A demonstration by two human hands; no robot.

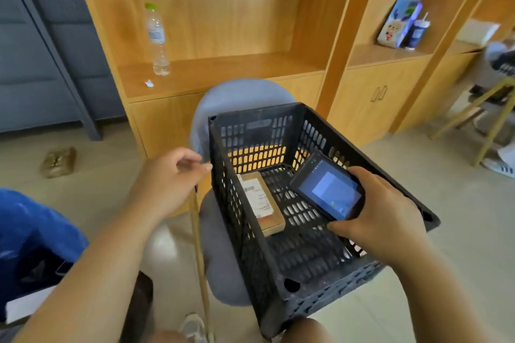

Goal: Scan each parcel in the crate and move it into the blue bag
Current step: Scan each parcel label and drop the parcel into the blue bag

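Observation:
A black slotted crate [362, 276] rests on a grey chair. Inside it lies one brown cardboard parcel [274, 221] with a white shipping label, close to the left wall. My right hand [384, 217] grips a dark handheld scanner [328, 189] with a lit screen, held over the crate's right side, above and right of the parcel. My left hand [170, 178] hovers just outside the crate's left wall, fingers loosely curled, holding nothing. The blue bag [33, 234] sits at the lower left.
The grey chair [223, 256] under the crate has a thin gold leg [199, 253]. Wooden shelving behind holds a water bottle [157, 39], a gift bag and a cup. A brown object [58, 161] lies on the floor at left. Someone's feet and a gold stool show at right.

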